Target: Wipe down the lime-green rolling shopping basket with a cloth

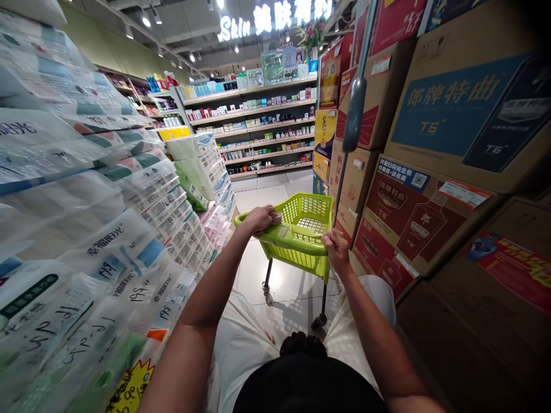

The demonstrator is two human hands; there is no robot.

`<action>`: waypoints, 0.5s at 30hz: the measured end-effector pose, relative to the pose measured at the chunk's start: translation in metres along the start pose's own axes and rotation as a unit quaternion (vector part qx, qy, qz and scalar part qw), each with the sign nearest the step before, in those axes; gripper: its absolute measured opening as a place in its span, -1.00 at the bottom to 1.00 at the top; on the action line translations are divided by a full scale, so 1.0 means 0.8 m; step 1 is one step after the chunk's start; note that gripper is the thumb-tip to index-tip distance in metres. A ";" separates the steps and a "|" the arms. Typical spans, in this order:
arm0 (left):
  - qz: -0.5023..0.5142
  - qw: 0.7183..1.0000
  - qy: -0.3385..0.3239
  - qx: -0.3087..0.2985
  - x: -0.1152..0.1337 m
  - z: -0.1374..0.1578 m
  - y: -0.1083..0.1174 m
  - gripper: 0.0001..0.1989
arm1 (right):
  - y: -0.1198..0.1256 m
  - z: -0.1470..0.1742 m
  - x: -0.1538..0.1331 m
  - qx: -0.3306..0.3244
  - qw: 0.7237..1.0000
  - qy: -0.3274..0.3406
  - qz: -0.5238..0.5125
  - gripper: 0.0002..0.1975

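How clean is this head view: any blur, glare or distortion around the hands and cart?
Head view: strong wide-angle bending at the edges; tissue packs at left are motion-smeared; left hand, right hand and green cart are sharp; ceiling lights glare on the floor tiles; the cart casts a soft shadow.

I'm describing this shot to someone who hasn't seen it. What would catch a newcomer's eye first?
The lime-green cart at centre, with the left hand and right hand gripping its handle. Stacked tissue packs wall in the left side and cardboard liquor boxes the right. A lit sign glows above the far shelves.
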State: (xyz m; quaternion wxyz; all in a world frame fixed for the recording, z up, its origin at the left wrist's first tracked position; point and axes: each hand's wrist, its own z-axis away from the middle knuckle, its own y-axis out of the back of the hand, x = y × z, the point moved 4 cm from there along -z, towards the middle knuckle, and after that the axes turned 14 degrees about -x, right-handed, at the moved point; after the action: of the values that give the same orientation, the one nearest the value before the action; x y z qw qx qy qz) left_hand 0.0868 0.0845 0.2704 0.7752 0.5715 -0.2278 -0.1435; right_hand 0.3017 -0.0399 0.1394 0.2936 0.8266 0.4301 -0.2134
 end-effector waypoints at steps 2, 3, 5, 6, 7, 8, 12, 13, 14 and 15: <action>-0.013 0.999 0.029 0.021 -0.002 -0.002 0.002 -0.59 | -0.003 0.000 0.001 0.008 1.000 -0.003 0.000 -0.65; -0.017 0.999 0.032 0.030 0.002 -0.003 0.000 -0.61 | -0.005 0.001 0.001 0.012 1.000 -0.005 0.000 -0.65; -0.012 0.999 -0.004 0.036 0.017 -0.005 -0.009 -0.63 | -0.006 0.001 0.002 0.022 1.000 -0.006 -0.003 -0.66; -0.005 0.999 -0.037 0.033 0.026 -0.005 -0.014 -0.63 | -0.005 0.001 0.003 0.025 1.000 -0.006 -0.005 -0.66; 0.005 0.997 -0.070 0.029 0.034 -0.005 -0.019 -0.62 | -0.004 0.002 0.004 0.025 1.000 -0.005 -0.007 -0.66; 0.015 0.995 -0.093 0.028 0.039 -0.004 -0.022 -0.61 | -0.002 0.002 0.004 0.021 1.000 -0.005 -0.009 -0.66; 0.057 0.995 -0.062 0.056 0.021 0.004 -0.024 -0.53 | 0.005 0.001 0.008 -0.003 1.000 -0.003 -0.018 -0.65; 0.070 0.994 -0.048 0.066 0.012 0.007 -0.024 -0.52 | 0.006 0.001 0.009 -0.005 1.000 -0.002 -0.023 -0.66; 0.085 0.992 -0.040 0.081 0.004 0.010 -0.023 -0.51 | 0.007 0.001 0.010 -0.007 1.000 -0.003 -0.028 -0.66; 0.096 0.990 -0.036 0.098 -0.002 0.014 -0.024 -0.51 | 0.008 0.001 0.011 -0.009 0.999 -0.005 -0.032 -0.67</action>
State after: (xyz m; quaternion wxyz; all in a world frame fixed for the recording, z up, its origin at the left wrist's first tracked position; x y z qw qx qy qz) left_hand 0.0804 0.0704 0.2546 0.7172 0.6142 -0.3225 -0.0658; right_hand 0.3113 -0.0383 0.1352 0.2962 0.8089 0.4562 -0.2233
